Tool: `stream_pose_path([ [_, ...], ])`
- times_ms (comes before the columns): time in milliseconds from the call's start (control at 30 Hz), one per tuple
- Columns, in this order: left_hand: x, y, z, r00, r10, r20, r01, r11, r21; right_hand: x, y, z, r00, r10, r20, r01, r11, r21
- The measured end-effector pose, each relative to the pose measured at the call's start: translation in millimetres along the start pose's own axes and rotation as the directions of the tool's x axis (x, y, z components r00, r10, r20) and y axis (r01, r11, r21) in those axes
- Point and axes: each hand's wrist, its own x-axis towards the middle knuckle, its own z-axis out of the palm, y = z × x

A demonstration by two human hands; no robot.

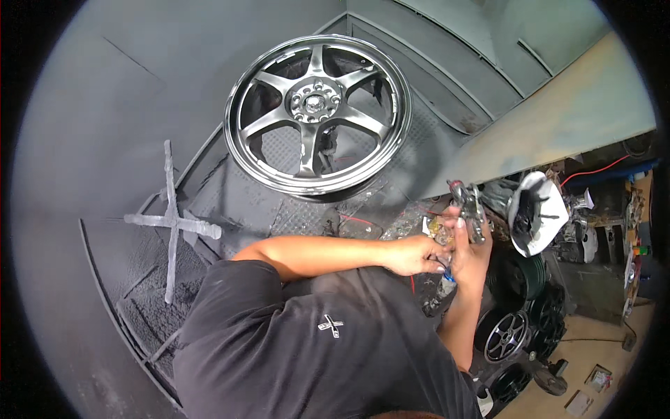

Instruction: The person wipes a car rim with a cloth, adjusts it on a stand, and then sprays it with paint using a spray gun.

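Observation:
My right hand [469,262] is wrapped round a metal spray gun [472,213], held to the right of my body. My left hand [417,255] meets it low on the gun, fingers pinched together near a blue fitting [448,278]; what they grip is hidden. Just right of the gun is a white piece [546,216] with black paint stains; whether it is joined to the gun I cannot tell. Ahead of me stands a shiny dark-chrome six-spoke wheel rim [307,149], raised above the floor and touched by neither hand.
A grey tape-like cross [172,222] stands out at the left. A panel [558,119] slants across the right. Beyond it are a cluttered shelf [631,258], a red hose [597,171] and several more wheel rims [504,337] at lower right.

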Motion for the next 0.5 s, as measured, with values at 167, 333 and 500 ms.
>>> stream_pose_path([
  [167,-2,-7,49,0.995,-0.101,-0.020,0.100,0.993,-0.067,-33,11,-31,0.999,0.032,0.021,-0.031,0.999,-0.037],
  [333,-8,0,59,0.991,-0.046,-0.129,0.046,0.999,0.000,-46,4,-31,0.993,-0.029,0.114,0.030,1.000,-0.002],
  [500,-25,14,50,0.975,0.008,-0.224,-0.008,1.000,0.001,-50,-44,-5,0.970,-0.003,0.243,-0.007,0.999,0.040],
])
